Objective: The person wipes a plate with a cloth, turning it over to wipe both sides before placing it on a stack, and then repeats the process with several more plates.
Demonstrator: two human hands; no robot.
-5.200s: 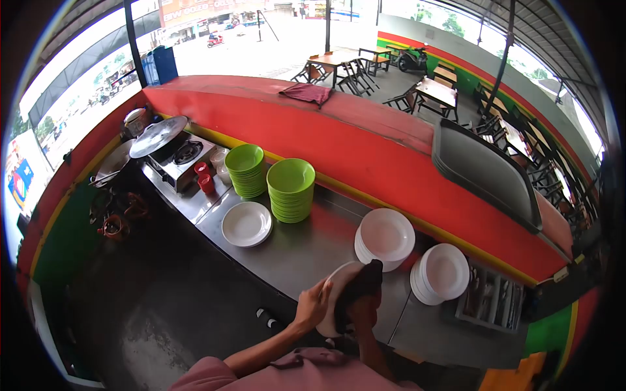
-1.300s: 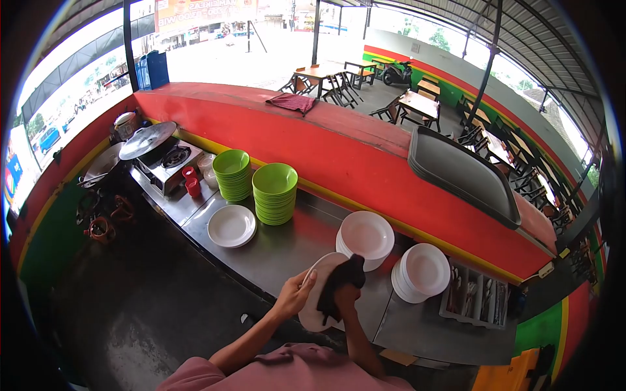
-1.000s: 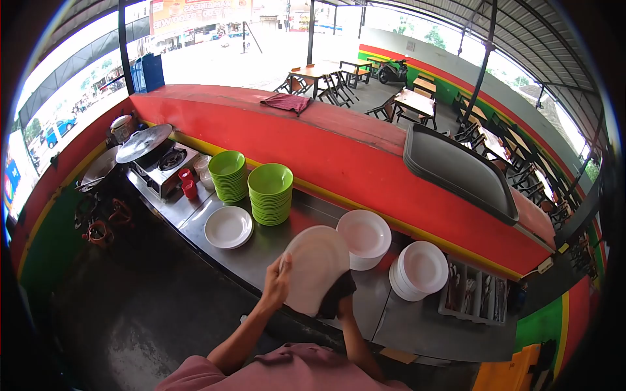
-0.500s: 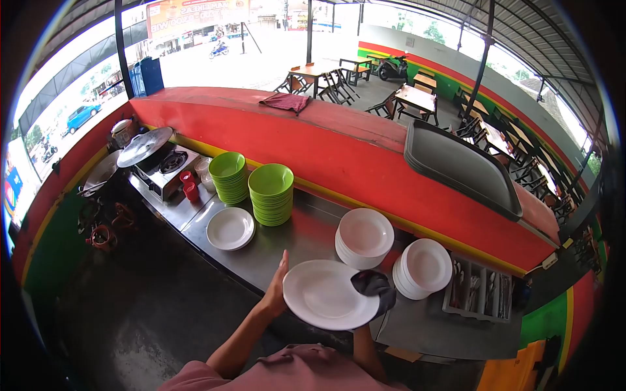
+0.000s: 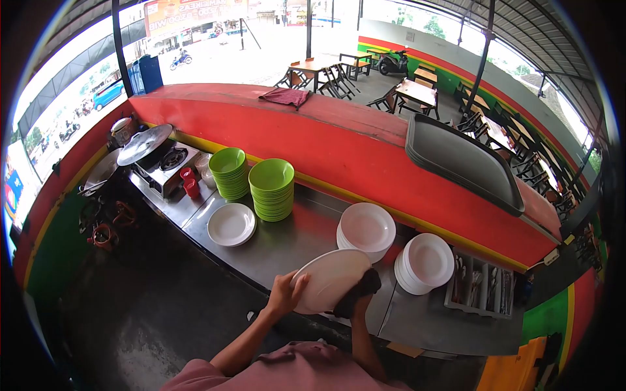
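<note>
one head-worn camera gives the only view, looking forward and steeply down from above the wearer's pink shirt (image 5: 306,368), which fills the bottom middle edge. the left hand (image 5: 283,296) and right hand (image 5: 362,303) show at close range, just below mid-frame. the lens is very wide, bowing the red partition (image 5: 326,146) and rounding the picture off into dark corners. the steel counter (image 5: 297,244) crosses slantwise, from the gas stove (image 5: 166,173) at upper left to the cutlery tray (image 5: 478,310) at lower right. over the partition, the view reaches a dining table (image 5: 417,92) and a distant, bright street (image 5: 261,58).
</note>
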